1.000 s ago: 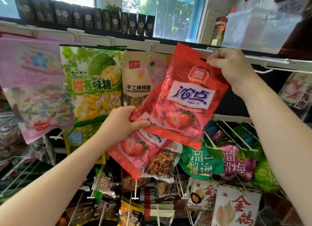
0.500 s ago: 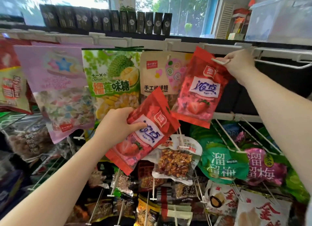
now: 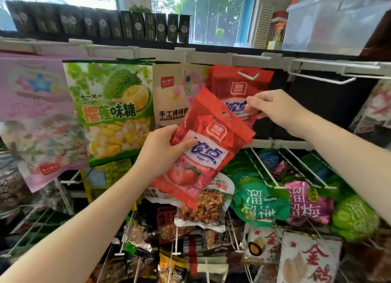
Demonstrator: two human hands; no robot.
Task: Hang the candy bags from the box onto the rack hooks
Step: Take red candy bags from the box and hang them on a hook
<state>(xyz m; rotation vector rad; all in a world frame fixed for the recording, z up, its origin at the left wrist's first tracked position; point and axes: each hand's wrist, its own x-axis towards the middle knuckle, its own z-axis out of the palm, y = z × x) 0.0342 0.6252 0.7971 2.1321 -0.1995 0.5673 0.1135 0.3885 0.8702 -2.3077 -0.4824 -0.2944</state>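
the left hand [image 3: 163,153] grips a red strawberry candy bag [image 3: 203,147] by its left edge, thumb across the front, fingers curled behind; the bag tilts in front of the rack. a second red bag [image 3: 239,85] hangs on a white hook [image 3: 248,76] under the top rail [image 3: 211,57]. the right hand [image 3: 275,111] pinches its lower part, perhaps only touching. two red bags counted, one hook empty [image 3: 330,79] to the right.

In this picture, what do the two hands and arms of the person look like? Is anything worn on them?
Both arms are bare as far as the frame shows, with no sleeve in view. The left hand and the right hand wear no gloves, and no ring, watch or bracelet is visible.
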